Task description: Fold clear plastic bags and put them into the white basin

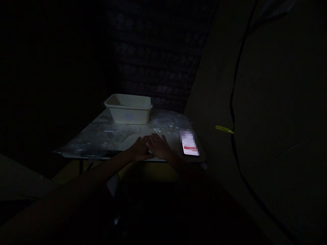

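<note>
A crumpled piece of clear plastic [163,126] lies on the pale worktop [133,139], just beyond the two bare hands. The left hand [141,149] and the right hand [159,146] meet near the front edge, palms down, their inner sides touching and partly overlapping. The fingers of both are extended rather than clenched, slightly apart, with the thumbs hard to make out; whether something small lies beneath the palms, I cannot tell. A lit phone [189,144] rests to the right of the right hand, near the worktop's right edge. More clear sheeting [87,139] spreads over the left side. Behind the hands stands an upright cream tub [131,115]. On the far right, a yellow tag [223,129] hangs on a dark cable [232,102].
</note>
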{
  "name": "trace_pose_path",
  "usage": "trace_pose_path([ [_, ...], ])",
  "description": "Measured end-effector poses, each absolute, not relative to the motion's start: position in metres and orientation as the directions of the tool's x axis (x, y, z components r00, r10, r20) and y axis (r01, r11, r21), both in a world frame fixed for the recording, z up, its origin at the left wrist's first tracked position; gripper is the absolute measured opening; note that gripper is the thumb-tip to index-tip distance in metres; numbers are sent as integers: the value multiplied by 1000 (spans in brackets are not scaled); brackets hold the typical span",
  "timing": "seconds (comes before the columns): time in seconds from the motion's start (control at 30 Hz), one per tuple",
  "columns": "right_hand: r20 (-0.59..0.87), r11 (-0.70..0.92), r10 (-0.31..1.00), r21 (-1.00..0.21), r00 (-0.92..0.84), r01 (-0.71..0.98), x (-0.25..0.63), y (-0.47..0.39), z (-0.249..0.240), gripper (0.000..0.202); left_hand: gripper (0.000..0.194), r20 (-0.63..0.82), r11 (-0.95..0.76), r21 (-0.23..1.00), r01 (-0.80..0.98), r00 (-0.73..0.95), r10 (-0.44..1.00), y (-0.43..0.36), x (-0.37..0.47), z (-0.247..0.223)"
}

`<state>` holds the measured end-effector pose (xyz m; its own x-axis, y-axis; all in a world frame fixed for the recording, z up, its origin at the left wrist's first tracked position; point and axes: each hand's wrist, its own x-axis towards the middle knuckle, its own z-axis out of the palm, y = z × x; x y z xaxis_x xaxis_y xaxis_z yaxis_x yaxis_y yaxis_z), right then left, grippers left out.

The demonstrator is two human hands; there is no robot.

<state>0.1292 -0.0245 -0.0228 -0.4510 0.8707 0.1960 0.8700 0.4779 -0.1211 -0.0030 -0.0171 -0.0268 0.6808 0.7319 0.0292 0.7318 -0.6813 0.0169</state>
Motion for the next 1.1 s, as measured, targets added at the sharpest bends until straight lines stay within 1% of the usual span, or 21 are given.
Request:
trace_pose_path([
  [0.13, 84, 464, 886, -145, -457, 874, 131, -26, -25, 54, 76, 41, -671, -6, 742, 670, 741, -20, -4, -28],
  [0.23, 43, 450, 893, -151, -449, 880, 131, -26, -25, 56, 74, 37, -664, -22, 747, 665, 746, -22, -3, -27],
  [0.43, 38, 437, 899, -122, -436, 891, 130, -26, -27, 57, 74, 14, -657, -41, 753, 658, 753, -24, -2, -25],
  [0.87, 5, 431, 899, -199, -439, 880, 130, -26, -25, 60, 72, 1, -660, -38, 751, 660, 751, -26, -1, -20],
  [1.0, 56, 418, 907, -243, -417, 875, 132, -22, -26, 51, 68, 18, -668, -32, 743, 669, 743, -24, -4, -19],
  [1.1, 106, 406, 913, -330, -394, 852, 140, -11, -25, 40, 53, 63, -658, 14, 753, 656, 752, -16, -12, -15],
])
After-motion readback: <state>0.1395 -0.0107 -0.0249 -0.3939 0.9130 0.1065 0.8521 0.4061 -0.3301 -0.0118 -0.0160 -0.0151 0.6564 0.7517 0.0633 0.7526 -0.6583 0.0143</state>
